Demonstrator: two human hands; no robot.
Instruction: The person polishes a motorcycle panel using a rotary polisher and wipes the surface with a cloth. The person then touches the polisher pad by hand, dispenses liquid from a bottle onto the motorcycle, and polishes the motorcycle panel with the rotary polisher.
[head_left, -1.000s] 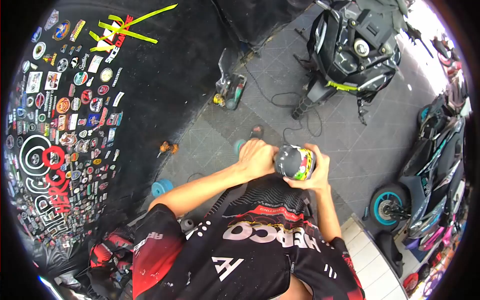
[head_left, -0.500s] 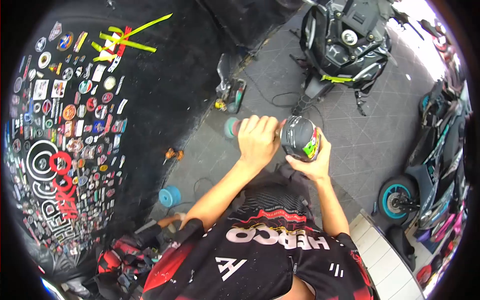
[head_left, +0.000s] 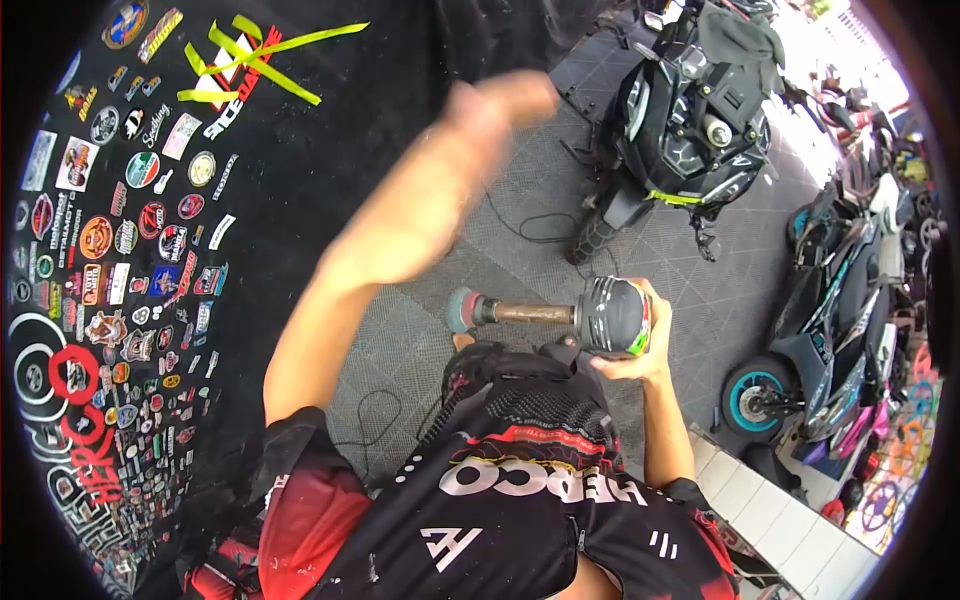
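Observation:
My right hand (head_left: 645, 335) is closed around the black rounded body of what looks like a polisher (head_left: 535, 314), a power tool with a bright green and red sticker on its side. From that body a brown shaft runs left to a round teal pad (head_left: 462, 309). The tool lies level in front of my waist, above the floor. My left hand (head_left: 505, 105) is up and forward, apart from the tool, over the border between the black wall covering and the floor. Motion smears its fingers, and I cannot make out anything in it.
A black motorcycle (head_left: 690, 140) with a lime-yellow strip stands ahead. To the right is another motorcycle with a teal-rimmed wheel (head_left: 760, 398). Stickers cover the black wall sheet (head_left: 300, 180) at left. A cable (head_left: 530, 235) lies on the grey tiled floor (head_left: 685, 330). White planks (head_left: 765, 510) lie lower right.
My left hand has let go of the polisher's shaft and swung forward and up. My right hand keeps its hold, and the tool sits lower in view. The left arm now covers floor items seen earlier.

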